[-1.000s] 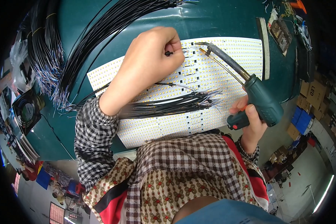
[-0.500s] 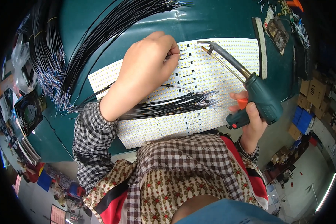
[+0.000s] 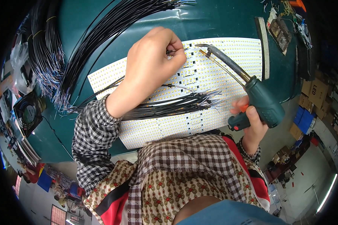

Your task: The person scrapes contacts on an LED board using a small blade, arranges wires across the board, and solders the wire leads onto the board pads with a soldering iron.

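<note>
My left hand is above a white LED board, its fingers pinched on a black wire. The wire's end is mostly hidden by my fingertips, near the row of small black parts on the board. In my right hand is a green soldering gun with a red trigger, index finger at the trigger. Its bent tip hovers just right of my left fingertips; I cannot tell if it touches the board. A bundle of black wires with stripped ends lies across the board, below my left wrist.
A long sheaf of black wires runs over the green table mat. More tied wires hang at the left, above a black fan. At the upper right lie a pale bar and a soiled tray.
My left hand has shifted slightly up and to the right with the wire. The soldering gun's tip has moved a little left and down, closer to my left fingertips.
</note>
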A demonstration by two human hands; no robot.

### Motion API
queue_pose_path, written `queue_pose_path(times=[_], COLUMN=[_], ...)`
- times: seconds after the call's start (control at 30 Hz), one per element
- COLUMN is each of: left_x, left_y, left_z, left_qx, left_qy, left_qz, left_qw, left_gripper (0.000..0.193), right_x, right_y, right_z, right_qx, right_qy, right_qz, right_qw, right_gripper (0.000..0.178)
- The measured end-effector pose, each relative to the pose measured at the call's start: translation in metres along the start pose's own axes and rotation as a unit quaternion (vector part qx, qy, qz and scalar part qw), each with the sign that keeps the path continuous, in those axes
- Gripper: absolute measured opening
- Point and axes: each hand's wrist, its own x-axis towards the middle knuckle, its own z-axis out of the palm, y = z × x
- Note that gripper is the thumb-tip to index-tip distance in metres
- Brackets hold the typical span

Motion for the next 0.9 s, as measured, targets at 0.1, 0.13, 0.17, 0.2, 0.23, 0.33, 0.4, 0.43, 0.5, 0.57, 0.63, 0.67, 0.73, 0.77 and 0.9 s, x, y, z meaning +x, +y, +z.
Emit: queue_pose_path(times=[0.1,0.13,0.17,0.2,0.23,0.33,0.4,0.43,0.5,0.57,0.63,0.67,0.73,0.77,0.9], left_x=[-0.0005,-0.0006,-0.0006,-0.0005,-0.0003,-0.0005,-0.0006,-0.0006,-0.0003,-0.0002,-0.0001,-0.0001,-0.0004,-0.0005,-0.0002], left_y=[0.0003,0.0002,-0.0001,-0.0002,-0.0003,0.0007,0.0010,0.0011,0.0010,0.0011,0.0012,0.0013,0.0012,0.0013,0.0015], left_z=[0.0007,0.0010,0.0012,0.0012,0.0012,0.0005,0.0004,0.0005,0.0005,0.0006,0.0006,0.0007,0.0007,0.0005,0.0012], left_qx=[0.000,0.002,0.003,0.003,0.003,-0.003,-0.001,0.001,0.003,0.005,0.005,0.004,0.005,0.005,0.004], left_qy=[0.006,0.006,0.006,0.007,0.008,0.006,0.006,0.006,0.005,0.005,0.002,0.001,0.001,0.001,0.001], left_qz=[0.003,0.002,0.002,0.004,0.005,-0.007,-0.005,-0.004,-0.002,0.000,-0.004,-0.004,-0.001,-0.002,0.000], left_qw=[1.000,1.000,1.000,1.000,1.000,1.000,1.000,1.000,1.000,1.000,1.000,1.000,1.000,1.000,1.000], left_gripper=[0.009,0.009,0.009,0.009,0.009,0.009,0.009,0.009,0.009,0.009,0.009,0.009,0.009,0.009,0.009], right_x=[0.0001,0.0000,-0.0001,-0.0002,-0.0002,0.0008,0.0017,0.0021,0.0025,0.0026,0.0027,0.0028,0.0030,0.0031,0.0032], right_y=[-0.0009,-0.0008,-0.0006,-0.0011,-0.0015,-0.0022,-0.0018,-0.0012,-0.0008,-0.0010,-0.0022,-0.0027,-0.0029,-0.0031,-0.0031], right_z=[0.0019,0.0023,0.0026,0.0028,0.0030,0.0034,0.0034,0.0033,0.0033,0.0044,0.0069,0.0076,0.0080,0.0081,0.0080], right_qx=[0.000,-0.003,-0.005,-0.006,-0.004,-0.006,-0.010,-0.015,-0.020,-0.019,-0.003,0.014,0.009,0.004,0.004], right_qy=[-0.011,-0.011,-0.011,-0.011,-0.012,-0.023,-0.033,-0.038,-0.043,-0.040,-0.027,-0.015,-0.014,-0.014,-0.011], right_qz=[-0.007,-0.005,-0.002,-0.002,0.002,0.003,0.001,-0.002,-0.005,-0.003,0.005,0.012,0.013,0.013,0.011], right_qw=[1.000,1.000,1.000,1.000,1.000,1.000,0.999,0.999,0.999,0.999,1.000,1.000,1.000,1.000,1.000], right_gripper=[0.036,0.034,0.032,0.032,0.030,0.028,0.027,0.027,0.028,0.028,0.021,0.015,0.014,0.014,0.014])
